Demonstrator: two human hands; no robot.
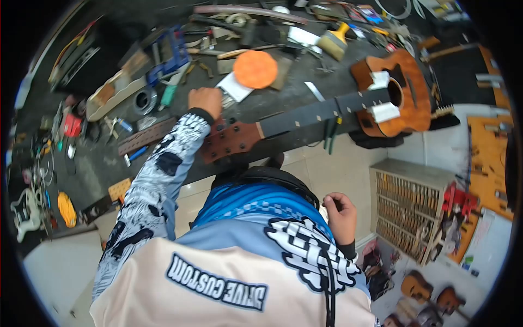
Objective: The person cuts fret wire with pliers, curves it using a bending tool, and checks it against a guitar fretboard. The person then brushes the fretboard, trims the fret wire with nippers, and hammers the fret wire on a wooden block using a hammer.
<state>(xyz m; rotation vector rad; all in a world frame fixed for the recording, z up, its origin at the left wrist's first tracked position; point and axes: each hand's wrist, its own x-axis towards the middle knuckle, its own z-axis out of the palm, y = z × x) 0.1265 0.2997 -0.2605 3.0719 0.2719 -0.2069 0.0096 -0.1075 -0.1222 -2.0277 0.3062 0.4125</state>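
One shirt [218, 267] fills the foreground. Along the near edge of the desk [291, 99] lies one guitar [321, 111], body to the right, two white papers [385, 112] flanking its fretboard. At its headstock [231, 143] is the left hand [206, 100], grip curled; clamped on what, I cannot tell. By the waist, the right hand [341, 217] has its grip bent, thumb near forefinger; whether they touch is unclear. Beyond the neck lie one orange disc [255, 69] and one yellow-handled brush [334, 42].

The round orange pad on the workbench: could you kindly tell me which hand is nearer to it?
Left. The left hand is just left of the pad, by the guitar headstock; the right hand is farther away, beside the shirt.
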